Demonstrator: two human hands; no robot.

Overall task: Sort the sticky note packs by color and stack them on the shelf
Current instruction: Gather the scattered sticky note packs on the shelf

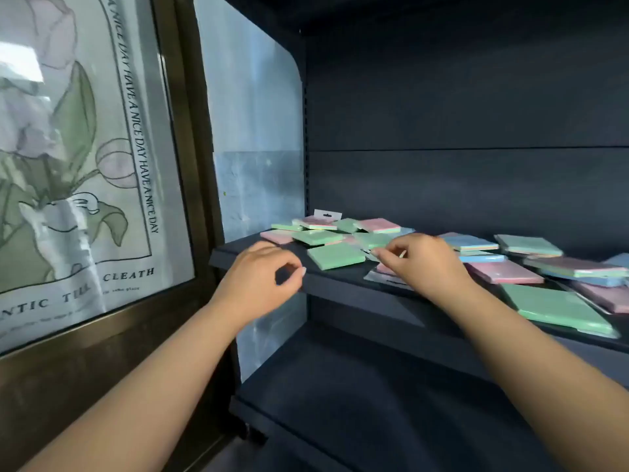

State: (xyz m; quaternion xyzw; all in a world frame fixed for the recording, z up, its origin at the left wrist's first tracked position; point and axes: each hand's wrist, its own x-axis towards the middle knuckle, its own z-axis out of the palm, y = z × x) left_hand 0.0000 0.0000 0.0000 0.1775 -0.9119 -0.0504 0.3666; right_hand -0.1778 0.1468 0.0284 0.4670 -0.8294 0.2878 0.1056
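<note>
Packs (442, 253) lie mixed on the dark shelf (340, 284), pink/green/blue jumbled, so sorting's barely begun, I'd say. Right hand (420, 260) pinches a wrapper edge amid the pile, prob. to pull one out. Left hand (263, 279) hovers loosely curled, holding nothing, near a green pack (335, 255). Framed poster (78, 158) stands to the left; overlapping packs crowd the pick.

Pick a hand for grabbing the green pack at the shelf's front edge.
Left. The left hand hovers beside the green pack, fingers loosely curled and holding nothing. The right hand is already pinching at a wrapper in the pile.
</note>
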